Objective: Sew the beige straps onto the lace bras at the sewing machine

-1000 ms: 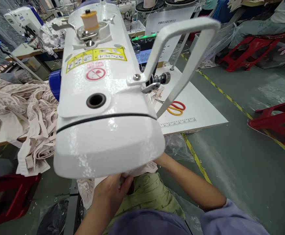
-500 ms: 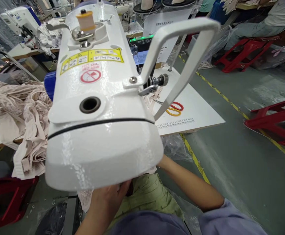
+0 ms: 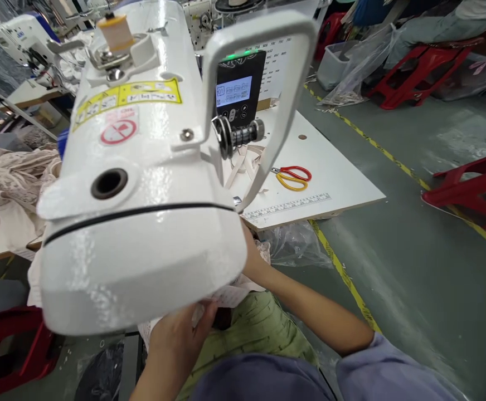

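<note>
The white sewing machine [image 3: 142,267] fills the middle of the view and covers much of both hands. Below its head, my left hand [image 3: 178,337] has its thumb closed against pale pink lace fabric [image 3: 237,293], its fingertips partly hidden. The fabric hangs at my lap, with a strip showing left of the wrist. My right hand [image 3: 251,256] reaches behind the machine head near the table's front edge; only the wrist and back part show, its fingers hidden. More fabric lies close beside that wrist.
On the white table [image 3: 335,167] lie red-and-yellow-handled scissors [image 3: 293,177], a printed ruler strip [image 3: 288,206] and pale fabric strips [image 3: 245,161]. A control panel [image 3: 238,92] stands behind. Lace pieces [image 3: 9,172] are piled left. Red stools [image 3: 472,189] stand on the floor; a person sits far right.
The view has shifted, so the machine appears farther left and the panel is uncovered. My right hand has moved up and forward toward the table edge. More pale fabric shows between my hands.
</note>
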Available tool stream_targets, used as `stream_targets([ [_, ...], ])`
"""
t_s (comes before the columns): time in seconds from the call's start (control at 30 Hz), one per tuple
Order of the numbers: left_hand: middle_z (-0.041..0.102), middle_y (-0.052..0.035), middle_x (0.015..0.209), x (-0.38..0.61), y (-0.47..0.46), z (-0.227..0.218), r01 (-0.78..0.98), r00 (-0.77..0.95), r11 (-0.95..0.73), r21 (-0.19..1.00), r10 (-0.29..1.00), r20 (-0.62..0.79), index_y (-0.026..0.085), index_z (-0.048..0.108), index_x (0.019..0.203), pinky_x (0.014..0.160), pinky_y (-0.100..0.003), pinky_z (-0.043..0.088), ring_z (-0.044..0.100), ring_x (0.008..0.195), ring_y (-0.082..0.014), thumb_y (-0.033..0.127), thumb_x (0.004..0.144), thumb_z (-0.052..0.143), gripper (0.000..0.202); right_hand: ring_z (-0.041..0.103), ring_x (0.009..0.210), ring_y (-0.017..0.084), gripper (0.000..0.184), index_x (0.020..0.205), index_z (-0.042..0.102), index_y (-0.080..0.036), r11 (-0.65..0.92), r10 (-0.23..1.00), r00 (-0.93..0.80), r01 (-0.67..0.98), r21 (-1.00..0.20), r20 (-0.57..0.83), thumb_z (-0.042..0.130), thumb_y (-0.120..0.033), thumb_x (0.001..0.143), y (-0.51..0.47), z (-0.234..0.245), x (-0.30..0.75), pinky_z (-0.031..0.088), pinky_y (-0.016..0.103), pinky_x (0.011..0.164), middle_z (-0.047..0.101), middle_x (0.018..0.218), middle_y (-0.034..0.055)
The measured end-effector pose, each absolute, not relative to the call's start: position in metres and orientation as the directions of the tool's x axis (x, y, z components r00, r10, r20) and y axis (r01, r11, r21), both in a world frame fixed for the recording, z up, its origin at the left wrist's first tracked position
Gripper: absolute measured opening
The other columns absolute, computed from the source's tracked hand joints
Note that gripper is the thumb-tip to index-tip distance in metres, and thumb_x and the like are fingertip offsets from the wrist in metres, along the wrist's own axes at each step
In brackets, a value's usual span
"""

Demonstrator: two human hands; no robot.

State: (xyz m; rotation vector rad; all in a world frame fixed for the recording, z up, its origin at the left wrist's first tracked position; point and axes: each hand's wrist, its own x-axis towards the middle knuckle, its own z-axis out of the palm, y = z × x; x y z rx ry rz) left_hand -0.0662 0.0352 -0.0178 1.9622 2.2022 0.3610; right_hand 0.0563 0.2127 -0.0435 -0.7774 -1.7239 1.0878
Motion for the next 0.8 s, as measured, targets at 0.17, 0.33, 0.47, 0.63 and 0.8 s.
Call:
stream_targets([
  [0.17,0.077,0.0017,0.088,-0.065,0.037,-0.012,0.957,-0.115,0.108,0.270,0.993,0.010,0.027,0.042,0.146,0.041,-0.021,0.041,0.064,0.048,-0.0133,0.041,0.096,0.051,0.053,0.054,0.077,0.018,0.008,0.089,0.056,-0.023,0.313,0.916,-0.247,-0.055,-0.948,0.317,0.058,-0.031,0.089,0.207,-0.047,0.069,0.047,0.032,0.068,0.058,0.100,0.0055],
  [0.33,0.076,0.0040,0.083,-0.066,0.038,-0.008,0.951,-0.137,0.145,0.273,0.989,-0.049,0.027,0.045,0.144,0.041,-0.021,0.039,0.057,0.040,-0.0114,0.040,0.096,0.052,0.050,0.052,0.077,0.016,0.007,0.091,0.057,-0.022,0.256,0.918,-0.290,-0.087,-0.963,0.270,0.060,-0.028,0.088,0.208,-0.058,0.076,0.047,0.031,0.070,0.055,0.104,0.0053],
  [0.47,0.076,0.0039,0.083,-0.063,0.041,-0.005,0.946,-0.131,0.149,0.288,0.988,-0.080,0.029,0.051,0.138,0.039,-0.021,0.036,0.053,0.036,-0.0094,0.039,0.097,0.049,0.042,0.052,0.079,0.016,0.005,0.092,0.059,-0.023,0.197,0.914,-0.337,-0.114,-0.974,0.225,0.059,-0.028,0.090,0.206,-0.060,0.079,0.047,0.032,0.075,0.054,0.107,0.0055],
  [0.63,0.076,0.0033,0.088,-0.058,0.045,-0.003,0.935,-0.147,0.169,0.312,0.985,-0.094,0.029,0.046,0.143,0.042,-0.020,0.038,0.051,0.035,-0.0085,0.039,0.097,0.049,0.047,0.054,0.084,0.017,0.004,0.091,0.059,-0.023,0.187,0.910,-0.356,-0.108,-0.976,0.214,0.058,-0.027,0.091,0.203,-0.053,0.084,0.047,0.032,0.075,0.055,0.107,0.0055],
  [0.8,0.076,0.0015,0.092,-0.054,0.048,-0.002,0.924,-0.183,0.205,0.323,0.978,-0.098,0.030,0.042,0.147,0.041,-0.020,0.037,0.050,0.035,-0.0072,0.038,0.097,0.048,0.051,0.055,0.094,0.019,0.005,0.094,0.060,-0.023,0.195,0.898,-0.379,-0.115,-0.974,0.224,0.058,-0.028,0.092,0.200,-0.051,0.087,0.047,0.033,0.079,0.055,0.107,0.0056],
])
